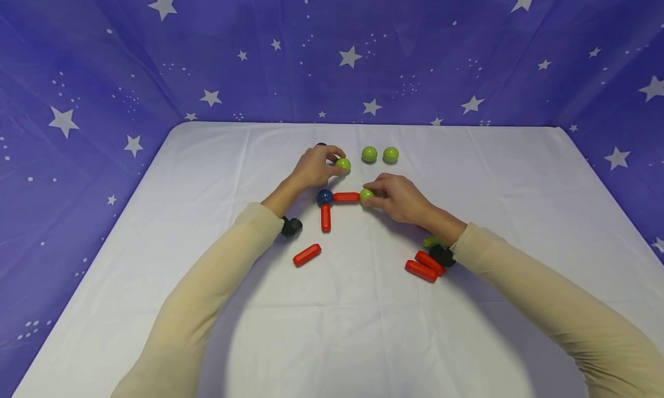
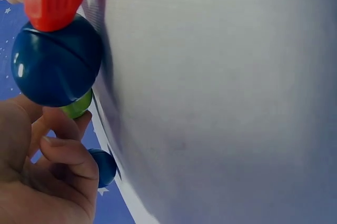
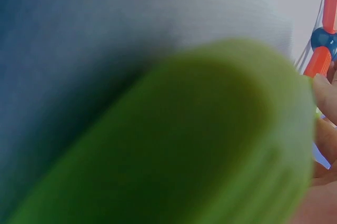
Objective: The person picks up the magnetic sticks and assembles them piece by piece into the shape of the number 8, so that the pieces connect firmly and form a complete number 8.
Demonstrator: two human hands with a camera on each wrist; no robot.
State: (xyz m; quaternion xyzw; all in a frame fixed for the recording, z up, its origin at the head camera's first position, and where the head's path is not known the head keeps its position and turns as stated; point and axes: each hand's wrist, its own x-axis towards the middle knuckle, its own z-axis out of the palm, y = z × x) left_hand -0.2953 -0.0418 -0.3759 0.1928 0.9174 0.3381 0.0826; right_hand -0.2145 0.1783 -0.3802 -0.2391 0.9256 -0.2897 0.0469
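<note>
My left hand (image 1: 315,166) pinches a green ball (image 1: 343,165) between thumb and fingers; in the left wrist view that ball (image 2: 79,106) is mostly hidden behind the fingers. Nearer to me, a blue ball (image 1: 324,198) joins two red rods: one red rod (image 1: 346,197) runs right, another (image 1: 325,219) points toward me. At the right rod's far end, my right hand (image 1: 400,199) grips a second green ball (image 1: 366,197). The right wrist view shows the joined blue ball (image 3: 323,40) and the right hand's fingertips (image 3: 325,95) at its edge.
Two green balls (image 1: 369,154) lie farther back, and another blue ball (image 2: 105,168) sits behind my left hand. A loose red rod (image 1: 307,255) lies in front. Near my right wrist are red rods (image 1: 421,270) and a green rod (image 3: 174,145), blurred up close.
</note>
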